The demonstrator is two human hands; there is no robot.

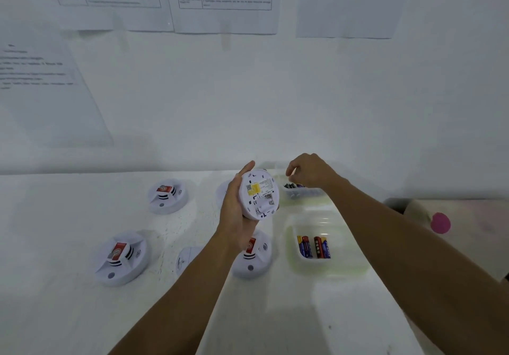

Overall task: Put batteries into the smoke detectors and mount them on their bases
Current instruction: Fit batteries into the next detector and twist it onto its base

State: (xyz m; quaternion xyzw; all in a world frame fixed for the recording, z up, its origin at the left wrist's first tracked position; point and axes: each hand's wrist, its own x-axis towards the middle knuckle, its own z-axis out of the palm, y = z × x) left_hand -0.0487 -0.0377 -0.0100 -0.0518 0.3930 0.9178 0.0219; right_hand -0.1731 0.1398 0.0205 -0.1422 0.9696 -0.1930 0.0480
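Smoke detector (pixel 259 195): underside up, gripped by left hand (pixel 234 211) above middle of worktop (pixel 68 313). Right hand (pixel 308 174): fingers curled over battery tub (pixel 300 192) at back edge; could not tell whether it held a battery. Advice: pick one cell, match polarity, keep detector steady.

Left hand (pixel 234 212) grips smoke detector (pixel 259 193); right hand (pixel 309 174) hovers, perhaps pinching, above battery tub (pixel 311 193).
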